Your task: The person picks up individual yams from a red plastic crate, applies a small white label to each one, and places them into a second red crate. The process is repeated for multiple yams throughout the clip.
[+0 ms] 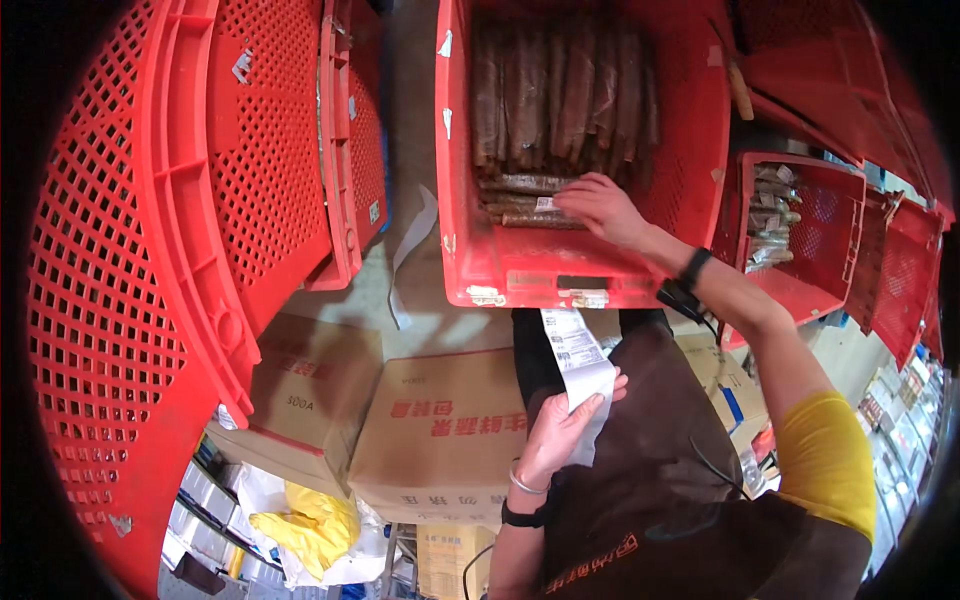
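Note:
My left hand (558, 428) grips a strip of white printed labels (577, 352), whose loose end hangs below the fingers. Inside a deep red plastic crate (468, 262), my right hand (607, 210) reaches over long brown pieces wrapped in clear film. Its fingers are drawn together at a small white label (545, 203), right against the wrapped bundle (530, 218) nearest me. Whether the label is stuck down cannot be told. More film-wrapped bundles (560, 95) stand in a row lengthwise across the far part of the crate.
Tall red mesh crates (265, 130) stand at the left. Cardboard boxes (440, 420) sit below the crate. To the right, a smaller red crate (800, 285) holds wrapped packs (768, 215). A white paper strip (408, 245) hangs beside the main crate; yellow plastic (315, 530) lies lower left.

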`<state>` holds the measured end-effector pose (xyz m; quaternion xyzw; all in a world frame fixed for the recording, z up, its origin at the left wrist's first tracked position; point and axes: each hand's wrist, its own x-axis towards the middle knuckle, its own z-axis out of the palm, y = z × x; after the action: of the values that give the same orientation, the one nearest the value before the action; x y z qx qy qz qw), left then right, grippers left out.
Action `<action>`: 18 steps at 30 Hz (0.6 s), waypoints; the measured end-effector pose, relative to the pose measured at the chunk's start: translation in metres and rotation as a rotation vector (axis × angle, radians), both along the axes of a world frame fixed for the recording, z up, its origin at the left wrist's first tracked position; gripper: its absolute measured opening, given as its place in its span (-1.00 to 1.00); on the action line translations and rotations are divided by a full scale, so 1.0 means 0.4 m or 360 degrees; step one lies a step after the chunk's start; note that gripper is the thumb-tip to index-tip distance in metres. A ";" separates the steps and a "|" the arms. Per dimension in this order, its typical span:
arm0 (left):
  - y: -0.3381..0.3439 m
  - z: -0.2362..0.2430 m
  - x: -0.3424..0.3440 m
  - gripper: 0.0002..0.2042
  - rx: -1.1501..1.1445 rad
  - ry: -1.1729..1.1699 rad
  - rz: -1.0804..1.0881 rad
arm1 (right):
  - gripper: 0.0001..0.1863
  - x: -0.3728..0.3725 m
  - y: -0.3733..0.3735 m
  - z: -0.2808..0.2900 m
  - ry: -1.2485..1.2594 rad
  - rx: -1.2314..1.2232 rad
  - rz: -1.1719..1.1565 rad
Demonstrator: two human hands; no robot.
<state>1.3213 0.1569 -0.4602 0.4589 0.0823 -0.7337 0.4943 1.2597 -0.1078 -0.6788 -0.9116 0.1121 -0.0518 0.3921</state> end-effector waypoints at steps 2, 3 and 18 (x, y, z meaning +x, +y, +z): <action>-0.002 -0.011 -0.007 -0.64 0.0050 -0.0097 -0.0035 | -0.60 -0.037 -0.028 -0.159 0.0195 -0.0549 0.0489; 0.002 -0.016 -0.006 -0.62 -0.0011 -0.0189 -0.0044 | -0.46 -0.081 -0.032 -0.225 0.0506 -0.0773 0.0873; 0.046 0.000 -0.005 -0.59 0.0313 -0.0236 0.0396 | -0.12 0.022 -0.009 -0.370 0.1481 0.0366 0.0260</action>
<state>1.3193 0.1752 -0.4601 0.5442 0.1731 -0.6194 0.5387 1.2685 -0.1114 -0.8267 -0.7946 0.2087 0.4050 0.4014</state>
